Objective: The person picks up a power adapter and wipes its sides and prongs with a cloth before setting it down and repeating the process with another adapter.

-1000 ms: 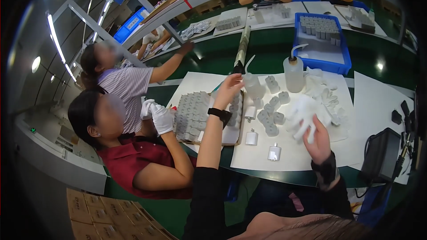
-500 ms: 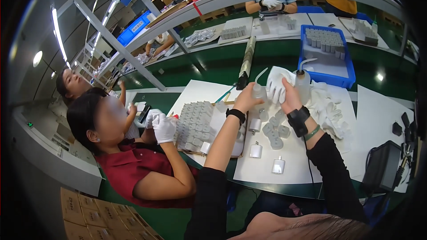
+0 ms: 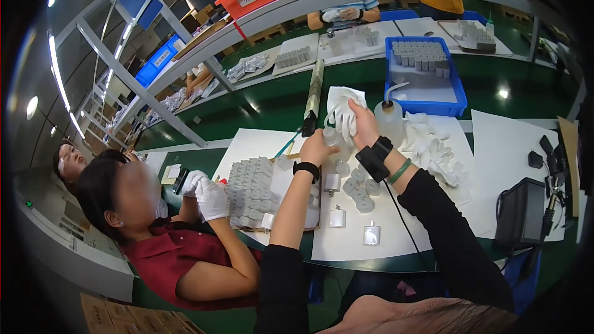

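My left hand [image 3: 317,149] is wrapped round a small translucent squeeze bottle [image 3: 335,141]. Its curved spout reaches up to the white glove [image 3: 342,108] beside it. My right hand [image 3: 366,125] grips this glove, its fingers partly hidden by the fabric. Just right of that hand stands a larger translucent bottle [image 3: 389,125] with a dark neck and bent tube. Nearer me on white paper lie silvery flask-shaped pieces [image 3: 371,234] and several frosted clear plastic pieces [image 3: 357,192].
Left of my arm, a tray of upright frosted pieces [image 3: 250,185] sits before a co-worker in red with a white-gloved hand [image 3: 209,195]. Loose white gloves [image 3: 436,154] lie to the right. Beyond are a blue bin [image 3: 458,109] and a black device [image 3: 528,210].
The whole view has shifted, so the bench appears farther left. Both hands have drawn closer together, and the small bottle's spout now meets the glove.
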Available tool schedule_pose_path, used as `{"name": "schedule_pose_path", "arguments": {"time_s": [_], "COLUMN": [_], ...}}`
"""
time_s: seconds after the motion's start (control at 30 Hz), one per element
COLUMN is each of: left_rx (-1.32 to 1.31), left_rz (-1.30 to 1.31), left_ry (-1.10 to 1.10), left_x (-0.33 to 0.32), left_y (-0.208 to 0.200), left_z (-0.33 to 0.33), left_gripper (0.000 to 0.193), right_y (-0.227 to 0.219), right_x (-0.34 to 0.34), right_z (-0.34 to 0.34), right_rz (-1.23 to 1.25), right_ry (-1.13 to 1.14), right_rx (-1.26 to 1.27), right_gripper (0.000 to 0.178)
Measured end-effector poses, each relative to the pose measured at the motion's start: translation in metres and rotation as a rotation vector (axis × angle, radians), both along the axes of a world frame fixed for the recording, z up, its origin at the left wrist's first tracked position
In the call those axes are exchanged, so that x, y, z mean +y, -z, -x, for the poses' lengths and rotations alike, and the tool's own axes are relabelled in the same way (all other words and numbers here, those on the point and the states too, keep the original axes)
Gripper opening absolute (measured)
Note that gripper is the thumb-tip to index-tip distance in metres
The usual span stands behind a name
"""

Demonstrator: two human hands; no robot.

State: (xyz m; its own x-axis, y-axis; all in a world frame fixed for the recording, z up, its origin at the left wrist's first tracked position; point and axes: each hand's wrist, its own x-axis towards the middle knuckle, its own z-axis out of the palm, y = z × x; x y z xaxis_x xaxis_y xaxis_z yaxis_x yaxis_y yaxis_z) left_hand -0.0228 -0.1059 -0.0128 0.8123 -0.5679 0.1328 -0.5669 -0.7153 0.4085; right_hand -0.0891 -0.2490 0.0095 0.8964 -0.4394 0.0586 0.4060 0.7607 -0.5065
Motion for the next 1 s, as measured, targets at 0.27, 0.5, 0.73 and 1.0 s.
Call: {"name": "schedule_pose_path", "arguments": {"time_s": [0.27, 0.5, 0.73, 1.0], "left_rx": [-0.003, -0.001, 0.050, 0.011], "left_rz": [-0.015, -0.045, -0.032, -0.006], "left_ry": [-0.020, -0.034, -0.017, -0.016], "left_x": [-0.001, -0.003, 0.002, 0.077], "left_y": [-0.002, -0.003, -0.006, -0.041], "left_z": [0.001, 0.005, 0.000, 0.044], "left_gripper": [0.062, 0.061, 0.062, 0.050], "right_y": [-0.018, -0.027, -0.023, -0.015], "right_x": [-0.005, -0.015, -0.027, -0.012], "right_z": [-0.002, 0.001, 0.022, 0.187], "right_rz": [0.015, 0.028, 0.023, -0.106], "right_ry": [0.083, 0.122, 0.131, 0.047], "right_rx": [-0.007, -0.055, -0.080, 0.038], "right_gripper": [0.026, 0.025, 0.024, 0.028]}}
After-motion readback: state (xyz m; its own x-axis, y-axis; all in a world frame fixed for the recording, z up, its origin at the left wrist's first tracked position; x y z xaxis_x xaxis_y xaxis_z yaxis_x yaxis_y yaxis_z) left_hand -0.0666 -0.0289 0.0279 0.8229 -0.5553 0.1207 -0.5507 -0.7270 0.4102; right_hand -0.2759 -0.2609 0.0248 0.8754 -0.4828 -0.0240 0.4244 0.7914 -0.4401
